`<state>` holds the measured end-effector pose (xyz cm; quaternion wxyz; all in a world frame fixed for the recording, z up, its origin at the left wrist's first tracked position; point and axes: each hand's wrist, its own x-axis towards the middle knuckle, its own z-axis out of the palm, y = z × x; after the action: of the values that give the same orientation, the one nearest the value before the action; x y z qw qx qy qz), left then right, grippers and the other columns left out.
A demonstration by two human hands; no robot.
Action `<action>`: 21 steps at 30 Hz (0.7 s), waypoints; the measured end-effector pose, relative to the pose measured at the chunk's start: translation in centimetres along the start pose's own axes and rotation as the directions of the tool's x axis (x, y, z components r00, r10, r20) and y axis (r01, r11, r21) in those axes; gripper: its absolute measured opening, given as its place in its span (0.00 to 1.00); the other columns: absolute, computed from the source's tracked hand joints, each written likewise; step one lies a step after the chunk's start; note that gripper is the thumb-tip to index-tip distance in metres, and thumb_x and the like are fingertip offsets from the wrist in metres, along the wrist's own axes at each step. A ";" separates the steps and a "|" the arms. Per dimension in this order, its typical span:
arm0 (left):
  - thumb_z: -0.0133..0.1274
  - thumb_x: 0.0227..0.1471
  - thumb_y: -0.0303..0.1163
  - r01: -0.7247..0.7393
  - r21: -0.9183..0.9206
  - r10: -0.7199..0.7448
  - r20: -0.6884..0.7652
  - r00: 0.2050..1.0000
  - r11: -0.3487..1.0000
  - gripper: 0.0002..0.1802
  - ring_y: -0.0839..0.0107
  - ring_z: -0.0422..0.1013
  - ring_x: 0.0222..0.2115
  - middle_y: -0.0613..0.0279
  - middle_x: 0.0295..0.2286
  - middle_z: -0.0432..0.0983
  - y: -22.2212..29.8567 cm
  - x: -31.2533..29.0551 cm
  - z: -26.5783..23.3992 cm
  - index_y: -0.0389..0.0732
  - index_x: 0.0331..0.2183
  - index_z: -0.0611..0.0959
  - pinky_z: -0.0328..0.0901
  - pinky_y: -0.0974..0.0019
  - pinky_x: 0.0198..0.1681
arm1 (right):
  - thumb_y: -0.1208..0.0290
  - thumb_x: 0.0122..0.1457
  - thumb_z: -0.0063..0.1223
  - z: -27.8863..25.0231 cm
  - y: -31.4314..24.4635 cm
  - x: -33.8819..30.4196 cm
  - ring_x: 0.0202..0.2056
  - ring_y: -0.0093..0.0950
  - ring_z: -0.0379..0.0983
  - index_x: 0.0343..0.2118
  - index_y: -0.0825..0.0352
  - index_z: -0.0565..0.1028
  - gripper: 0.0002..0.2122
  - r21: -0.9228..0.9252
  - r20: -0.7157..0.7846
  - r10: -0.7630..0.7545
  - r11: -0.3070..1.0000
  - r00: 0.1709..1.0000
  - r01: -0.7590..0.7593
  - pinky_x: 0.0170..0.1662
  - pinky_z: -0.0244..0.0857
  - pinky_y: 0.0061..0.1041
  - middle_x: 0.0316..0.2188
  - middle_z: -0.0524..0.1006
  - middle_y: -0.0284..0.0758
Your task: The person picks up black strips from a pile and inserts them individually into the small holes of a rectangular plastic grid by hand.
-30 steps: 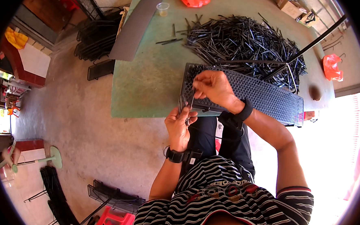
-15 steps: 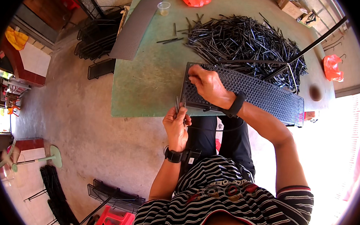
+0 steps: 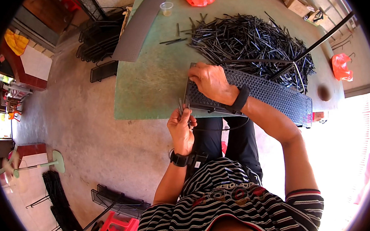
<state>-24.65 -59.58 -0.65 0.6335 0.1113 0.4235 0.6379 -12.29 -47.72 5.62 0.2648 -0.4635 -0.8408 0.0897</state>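
Left hand (image 3: pixel 181 130) pinches thin strips (image 3: pixel 180 105) — right hand (image 3: pixel 212 82) is over the perforated panel (image 3: pixel 274 96), its grip unclear.

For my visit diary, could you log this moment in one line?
left hand: holding thin strips | right hand: over mesh tray, left end; grip unclear | strip pile: on green table, behind tray

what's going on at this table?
Someone's left hand holds a few thin dark strips by the near edge of the green table. The right hand is at the left end of a black perforated rack; its fingertips are hidden. A big strip pile lies behind.
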 end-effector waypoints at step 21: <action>0.52 0.51 0.28 0.019 0.028 -0.020 0.020 1.000 0.999 0.06 0.75 0.69 0.20 0.64 0.25 0.73 0.2 -0.5 1.1 0.38 0.32 0.76 0.64 0.73 0.21 | 0.70 0.49 0.57 -0.4 -0.6 -2.8 0.17 0.26 0.73 0.23 0.73 0.75 0.10 0.480 0.367 0.156 0.813 0.917 -0.331 0.21 0.65 0.24 0.15 0.75 0.38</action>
<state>-23.99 -59.52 0.34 0.6424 0.1226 0.4269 0.6245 -11.31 -50.40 5.19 0.2331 -0.4568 -0.7462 0.4245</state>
